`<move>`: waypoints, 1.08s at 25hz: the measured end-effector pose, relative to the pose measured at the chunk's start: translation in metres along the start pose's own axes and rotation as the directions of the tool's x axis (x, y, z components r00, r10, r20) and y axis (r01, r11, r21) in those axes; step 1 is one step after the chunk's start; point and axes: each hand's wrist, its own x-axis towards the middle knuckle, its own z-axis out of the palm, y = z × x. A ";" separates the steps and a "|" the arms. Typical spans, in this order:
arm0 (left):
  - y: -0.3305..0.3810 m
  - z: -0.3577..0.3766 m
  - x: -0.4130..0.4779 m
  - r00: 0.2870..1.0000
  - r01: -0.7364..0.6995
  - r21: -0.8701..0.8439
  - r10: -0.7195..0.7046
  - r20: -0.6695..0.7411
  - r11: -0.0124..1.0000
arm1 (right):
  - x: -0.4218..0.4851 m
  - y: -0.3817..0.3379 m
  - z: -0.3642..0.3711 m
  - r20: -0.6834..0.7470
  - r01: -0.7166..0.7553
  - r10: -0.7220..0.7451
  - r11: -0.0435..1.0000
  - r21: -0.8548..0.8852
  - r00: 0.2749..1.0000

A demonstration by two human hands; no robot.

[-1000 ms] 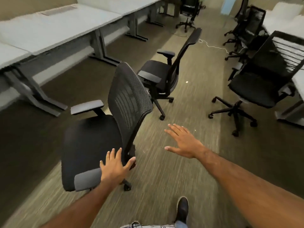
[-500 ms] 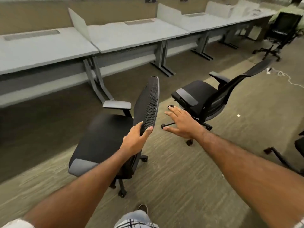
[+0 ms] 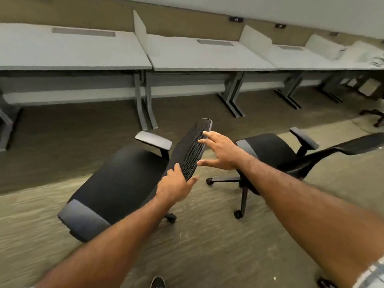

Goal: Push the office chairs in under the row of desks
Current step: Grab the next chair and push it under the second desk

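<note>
A black mesh-backed office chair [image 3: 124, 183] stands on the carpet in front of me, its seat facing the row of grey desks [image 3: 197, 57]. My left hand [image 3: 176, 187] grips the lower edge of its backrest, thumb on one side and fingers on the other. My right hand [image 3: 220, 151] reaches to the backrest's upper edge with fingers spread, its fingertips touching the mesh. A second black chair [image 3: 280, 154] stands just to the right, its back leaning toward the right.
Grey desk legs [image 3: 145, 104] stand between the bays, with open floor under each desktop. White divider panels [image 3: 140, 30] rise between desks. Part of a third chair's base [image 3: 374, 115] shows at the far right. My shoe [image 3: 158, 282] is at the bottom edge.
My view has turned to face the desks squarely. My left hand stays on the backrest's lower edge, and my right hand has moved left onto its upper edge.
</note>
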 end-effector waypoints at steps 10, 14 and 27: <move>-0.043 -0.012 -0.047 0.984 0.161 0.131 -0.149 -0.093 0.978 | 0.095 0.047 0.029 0.187 0.370 -0.346 0.922 -0.116 0.919; -0.053 -0.013 -0.060 0.910 0.391 0.183 -0.348 -0.227 0.902 | 0.107 0.048 0.045 0.198 0.527 -0.503 0.845 -0.094 0.841; -0.064 -0.058 -0.023 0.868 0.485 0.081 -0.468 -0.167 0.871 | 0.178 0.032 0.031 0.135 0.599 -0.585 0.794 -0.103 0.800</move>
